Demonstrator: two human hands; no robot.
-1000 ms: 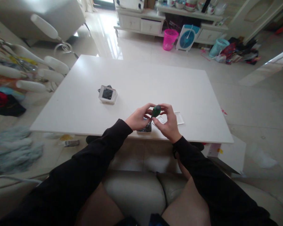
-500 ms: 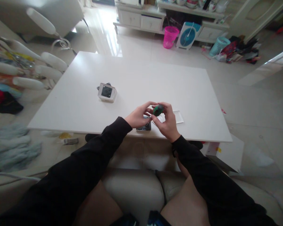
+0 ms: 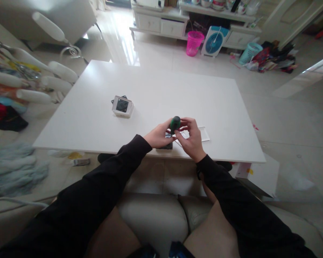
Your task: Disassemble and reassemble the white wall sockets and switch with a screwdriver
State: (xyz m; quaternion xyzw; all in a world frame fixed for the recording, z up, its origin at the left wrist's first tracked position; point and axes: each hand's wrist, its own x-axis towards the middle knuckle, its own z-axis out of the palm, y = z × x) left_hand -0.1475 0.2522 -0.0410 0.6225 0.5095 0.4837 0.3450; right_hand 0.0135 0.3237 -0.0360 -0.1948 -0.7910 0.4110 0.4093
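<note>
A screwdriver (image 3: 175,123) with a green and black handle stands almost upright between my hands, its handle end up toward me. My left hand (image 3: 158,135) has its fingers closed round the left side of the handle. From the right, the thumb and curled fingers of my right hand (image 3: 190,137) pinch the same handle. Below them a small box with dark contents (image 3: 164,146) sits at the table's near edge, partly covered by my left hand. The screwdriver's tip is hidden or too small to make out.
A clear shallow tray or lid (image 3: 204,134) lies right of my right hand on the white table (image 3: 156,89). Farther left stands a pale box with a black panel (image 3: 122,106). Lamp arms (image 3: 57,84) reach over the table's left side.
The screwdriver's handle has swung left and more upright. My left fingers have closed in on it, while my right hand has stayed nearly in place.
</note>
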